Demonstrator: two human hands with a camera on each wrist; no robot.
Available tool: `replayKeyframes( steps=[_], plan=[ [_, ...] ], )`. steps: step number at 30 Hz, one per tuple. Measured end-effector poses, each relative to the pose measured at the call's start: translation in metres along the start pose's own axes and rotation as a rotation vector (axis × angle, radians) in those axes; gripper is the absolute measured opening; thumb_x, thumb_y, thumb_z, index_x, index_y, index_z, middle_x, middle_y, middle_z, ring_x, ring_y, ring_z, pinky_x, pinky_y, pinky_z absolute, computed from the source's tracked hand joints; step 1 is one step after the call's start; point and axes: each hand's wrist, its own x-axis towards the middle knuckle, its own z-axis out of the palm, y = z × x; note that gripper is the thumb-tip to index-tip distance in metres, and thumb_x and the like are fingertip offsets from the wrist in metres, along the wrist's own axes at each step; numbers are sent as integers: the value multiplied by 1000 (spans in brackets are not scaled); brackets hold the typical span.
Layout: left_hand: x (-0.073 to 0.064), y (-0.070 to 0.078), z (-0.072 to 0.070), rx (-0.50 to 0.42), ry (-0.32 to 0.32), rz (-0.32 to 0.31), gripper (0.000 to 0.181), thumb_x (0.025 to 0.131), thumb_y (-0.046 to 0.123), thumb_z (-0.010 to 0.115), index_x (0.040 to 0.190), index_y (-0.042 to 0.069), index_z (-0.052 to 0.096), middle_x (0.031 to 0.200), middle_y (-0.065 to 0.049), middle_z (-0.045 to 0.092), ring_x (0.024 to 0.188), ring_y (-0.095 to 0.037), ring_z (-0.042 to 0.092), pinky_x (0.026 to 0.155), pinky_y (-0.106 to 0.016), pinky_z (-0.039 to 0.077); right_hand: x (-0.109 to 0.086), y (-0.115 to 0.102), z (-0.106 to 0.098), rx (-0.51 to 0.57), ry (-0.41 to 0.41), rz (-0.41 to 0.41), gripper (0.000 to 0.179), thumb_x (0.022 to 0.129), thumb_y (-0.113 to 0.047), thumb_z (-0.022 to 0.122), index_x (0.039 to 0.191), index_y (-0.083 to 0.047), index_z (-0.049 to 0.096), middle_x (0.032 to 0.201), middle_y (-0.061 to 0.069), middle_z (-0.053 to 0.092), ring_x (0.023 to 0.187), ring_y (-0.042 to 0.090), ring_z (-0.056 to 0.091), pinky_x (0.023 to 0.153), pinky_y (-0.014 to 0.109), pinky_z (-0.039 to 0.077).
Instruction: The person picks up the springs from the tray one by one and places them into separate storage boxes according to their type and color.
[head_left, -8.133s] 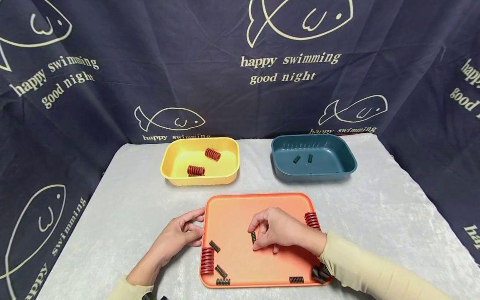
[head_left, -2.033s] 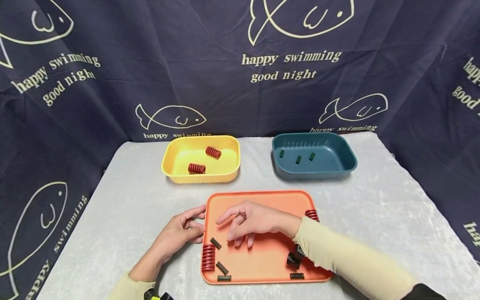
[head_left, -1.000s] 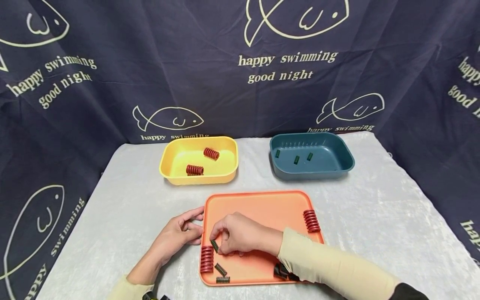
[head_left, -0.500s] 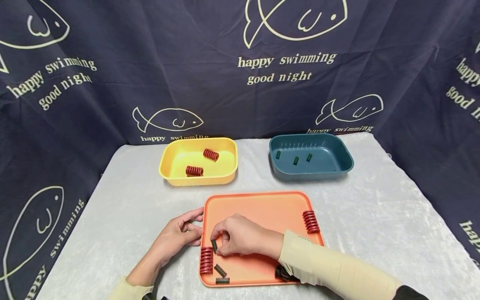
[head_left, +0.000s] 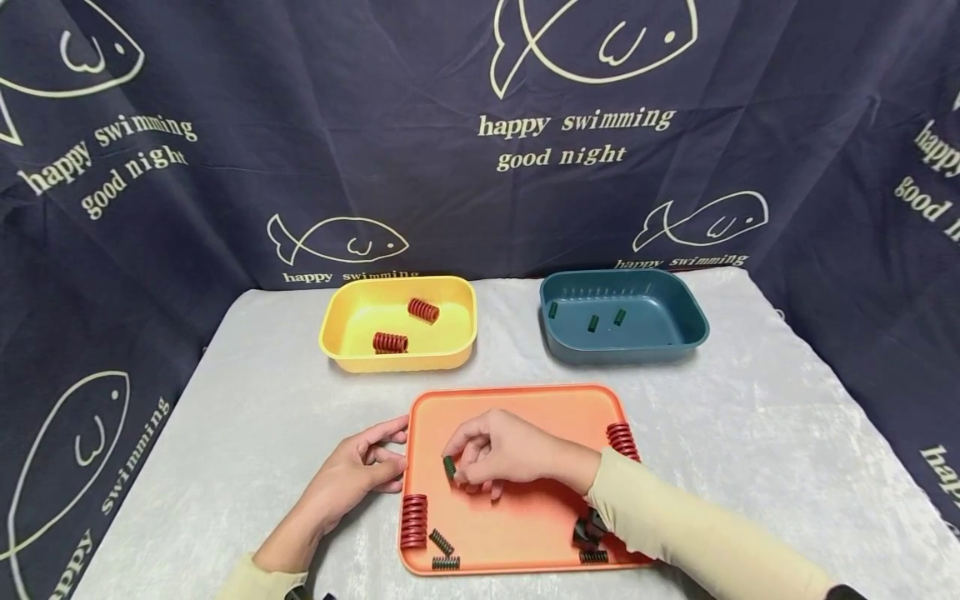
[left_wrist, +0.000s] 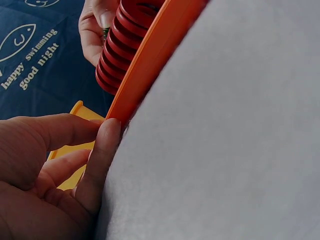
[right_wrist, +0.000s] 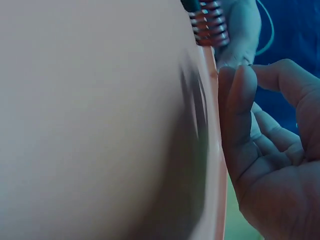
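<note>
A small dark green coil spring (head_left: 449, 467) is pinched between the thumb and forefinger of my right hand (head_left: 506, 450), held over the left half of the orange tray (head_left: 525, 400). My left hand (head_left: 360, 465) lies beside the tray, its fingertips touching the outer left rim; the left wrist view shows the thumb (left_wrist: 106, 145) against that edge. Along the tray's left side stands a thick red spring (head_left: 414, 522). Just right of it are two small dark springs, one slanted (head_left: 441, 542) and one flat (head_left: 446, 563). The right wrist view hides the held spring.
A yellow bin (head_left: 397, 362) with two red springs stands behind the tray. The blue bin (head_left: 626, 353) at back right holds three small green springs. Another red spring (head_left: 622, 442) lies at the tray's right edge, and a small dark spring (head_left: 593, 557) near its front edge.
My right hand has taken hold of the small spring by the left red spring and brought it up and rightward. Earlier, a third green spring appeared in the blue bin. My left hand stayed put.
</note>
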Motion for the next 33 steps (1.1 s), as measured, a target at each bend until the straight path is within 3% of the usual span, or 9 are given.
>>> replayKeyframes(
  steps=[10,15,21,29,33],
  plan=[
    [0,-2,-1,0,-4,6,67,92,-7,68,154,1,44,136,-22,49,98,-19,68,78,-36,65,-21,-3,-38,38,48,3,29,91,-3,73,119,2,70,92,22,74,75,38,72,56,44,64],
    [0,-2,-1,-2,-2,7,67,91,-6,68,154,1,45,136,-22,49,97,-19,68,78,-37,65,-34,-12,-63,19,121,-24,34,90,-3,74,123,5,68,93,22,74,78,35,73,54,42,64],
    [1,-3,-1,-4,2,7,67,91,-7,68,154,1,45,137,-23,49,98,-20,68,78,-37,65,-47,-22,-100,-28,184,-78,33,93,3,65,126,6,67,98,30,71,81,30,74,53,45,63],
    [0,-3,0,-10,1,12,67,92,-6,68,154,0,45,136,-23,50,98,-21,68,78,-38,65,-62,-34,-154,-49,272,-19,37,95,0,66,131,5,63,102,27,72,84,33,74,54,40,63],
    [0,-3,0,-10,2,12,67,91,-7,68,154,0,45,136,-23,49,97,-20,68,78,-37,65,-67,-36,-180,-81,349,8,37,97,-4,67,132,5,63,101,19,75,84,29,75,53,36,62]
  ],
)
